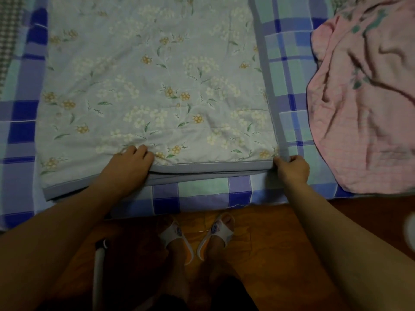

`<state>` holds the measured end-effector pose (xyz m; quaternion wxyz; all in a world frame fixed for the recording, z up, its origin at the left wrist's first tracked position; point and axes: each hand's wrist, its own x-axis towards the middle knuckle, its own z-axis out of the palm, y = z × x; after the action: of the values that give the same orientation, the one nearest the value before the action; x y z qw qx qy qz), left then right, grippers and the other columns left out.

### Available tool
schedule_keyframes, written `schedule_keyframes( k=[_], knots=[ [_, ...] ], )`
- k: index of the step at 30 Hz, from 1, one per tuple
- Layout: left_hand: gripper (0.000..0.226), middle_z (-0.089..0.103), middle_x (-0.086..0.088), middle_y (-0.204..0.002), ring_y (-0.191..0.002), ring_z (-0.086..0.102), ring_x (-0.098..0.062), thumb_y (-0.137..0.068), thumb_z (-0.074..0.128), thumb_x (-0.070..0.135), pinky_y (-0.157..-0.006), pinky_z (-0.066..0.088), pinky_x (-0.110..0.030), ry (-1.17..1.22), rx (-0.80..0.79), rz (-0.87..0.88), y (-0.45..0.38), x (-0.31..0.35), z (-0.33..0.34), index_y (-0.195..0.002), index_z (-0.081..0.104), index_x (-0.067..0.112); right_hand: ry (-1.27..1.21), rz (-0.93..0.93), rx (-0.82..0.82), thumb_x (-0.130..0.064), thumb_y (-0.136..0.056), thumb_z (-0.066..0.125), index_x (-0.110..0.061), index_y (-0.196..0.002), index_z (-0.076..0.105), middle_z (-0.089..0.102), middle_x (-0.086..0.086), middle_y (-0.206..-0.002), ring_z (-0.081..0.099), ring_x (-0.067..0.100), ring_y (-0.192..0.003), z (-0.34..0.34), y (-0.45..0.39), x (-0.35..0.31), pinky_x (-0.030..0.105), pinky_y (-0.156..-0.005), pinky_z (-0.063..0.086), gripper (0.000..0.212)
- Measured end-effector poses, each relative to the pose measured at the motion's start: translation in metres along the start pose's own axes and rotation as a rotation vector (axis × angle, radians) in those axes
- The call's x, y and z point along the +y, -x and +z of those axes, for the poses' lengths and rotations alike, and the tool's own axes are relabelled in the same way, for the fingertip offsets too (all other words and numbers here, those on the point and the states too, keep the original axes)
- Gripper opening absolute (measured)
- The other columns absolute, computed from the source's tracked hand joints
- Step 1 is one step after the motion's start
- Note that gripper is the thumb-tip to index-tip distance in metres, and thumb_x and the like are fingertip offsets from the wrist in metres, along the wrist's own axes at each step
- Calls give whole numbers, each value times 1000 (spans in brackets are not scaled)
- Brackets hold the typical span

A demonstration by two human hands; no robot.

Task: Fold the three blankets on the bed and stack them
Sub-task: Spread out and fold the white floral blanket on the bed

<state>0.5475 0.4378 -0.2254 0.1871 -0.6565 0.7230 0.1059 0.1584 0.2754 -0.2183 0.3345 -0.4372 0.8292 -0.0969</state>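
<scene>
A grey-blue floral blanket (157,81) lies flat on the bed, folded in layers, its near hem toward me. My left hand (132,161) grips the near edge, fingers curled on top of the fabric. My right hand (292,167) pinches the near right corner of the same blanket. A pink blanket (363,104) lies crumpled at the right of the bed. A green-and-white checked cloth (9,41) shows at the far left edge; what it is I cannot tell.
The bed is covered by a blue, purple and teal plaid sheet (287,63). Its near edge runs just in front of me, above a wooden floor (258,243). My feet in white slippers (195,236) stand there, next to a white pole (98,265).
</scene>
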Motion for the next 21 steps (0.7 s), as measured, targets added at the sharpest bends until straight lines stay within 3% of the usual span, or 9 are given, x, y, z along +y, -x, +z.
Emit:
schedule_keyframes(
  k=[3,5,7,10,13,14,16,18,21],
  knots=[
    [50,50,-17,-120,-107,51,-36,-77,75,25,-73,52,-48,21,-12,-80,2,-4,-2,-122,55,15,-164,84,3,-33,-90,67,-14,-103,53,59,10,-105,57,27,-94,-6,-4,-7,40,-79,49,27],
    [46,54,-17,-109,-95,54,-35,-73,78,19,-68,51,-44,50,12,-84,10,-10,-3,-115,57,14,-240,152,-25,-32,-85,68,-13,-103,54,61,13,-106,62,32,-97,-9,-8,-9,50,-85,56,30],
    [38,58,-12,-93,-79,58,-32,-74,75,12,-60,48,-39,179,14,-103,20,-13,-8,-106,56,16,-269,183,-53,-22,-84,69,-8,-112,57,62,17,-110,64,36,-95,-15,-10,-23,53,-81,59,33],
    [26,63,-1,-89,-75,60,-20,-88,65,19,-66,49,-35,496,-85,-237,14,-40,-36,-100,49,35,-251,102,-74,-16,-85,66,-12,-128,51,58,13,-113,63,31,-94,-27,-24,-63,47,-80,59,45],
    [24,67,-4,-100,-85,60,-21,-88,66,16,-79,50,-37,593,-225,-286,-25,-88,-68,-92,53,35,-264,72,-100,-18,-84,63,-16,-89,56,59,6,-96,59,20,-76,-33,-37,-115,41,-79,56,9],
    [22,66,-8,-105,-89,59,-25,-88,64,13,-80,48,-37,594,-144,-348,-38,-99,-79,-94,54,32,-283,52,-109,-19,-84,62,-20,-80,51,58,5,-94,57,18,-72,-32,-39,-128,40,-79,56,12],
    [22,61,-17,-110,-98,57,-36,-91,57,10,-84,47,-43,494,231,-568,-58,-109,-98,-110,55,20,-301,14,-80,-29,-78,63,-19,-86,54,62,7,-106,61,20,-83,-23,-44,-150,44,-87,57,15],
    [33,53,-24,-126,-113,52,-41,-94,51,10,-96,45,-50,425,536,-709,-66,-91,-116,-127,52,11,-161,-157,41,-41,-81,59,-10,-125,52,55,16,-130,58,25,-108,-11,-34,-157,48,-97,51,54],
    [27,56,-12,-121,-106,54,-30,-97,51,27,-91,49,-45,464,471,-489,-55,-36,-104,-121,57,16,274,-796,148,-34,-95,52,-12,-143,40,44,18,-139,46,31,-122,11,8,-141,48,-102,43,54]
  ],
)
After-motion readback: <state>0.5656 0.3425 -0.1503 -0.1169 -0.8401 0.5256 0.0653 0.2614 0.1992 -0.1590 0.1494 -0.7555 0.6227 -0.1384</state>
